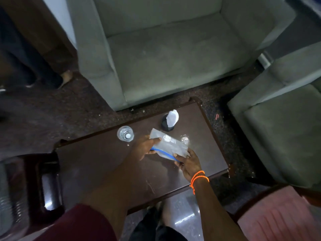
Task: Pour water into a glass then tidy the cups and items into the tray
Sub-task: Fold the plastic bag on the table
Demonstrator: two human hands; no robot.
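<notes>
Both my hands hold a soft clear water pouch (pixel 169 145) with white print and a blue edge, just above the dark wooden table (pixel 107 167). My left hand (pixel 145 148) grips its left end. My right hand (pixel 188 162), with orange bands at the wrist, grips its right end. A clear glass (pixel 125 133) stands upright to the left of the pouch. A second clear glass (pixel 185 140) shows partly behind the pouch on the right. A dark holder with white tissue (pixel 170 120) stands at the far side of the table. No tray is in sight.
A grey armchair (pixel 165 54) faces the table from the far side, another grey seat (pixel 281 127) stands at the right. A dark low stand (pixel 50 185) is at the left. A person's feet (pixel 52 79) are at the upper left. A pink cushion (pixel 278 218) lies at the lower right.
</notes>
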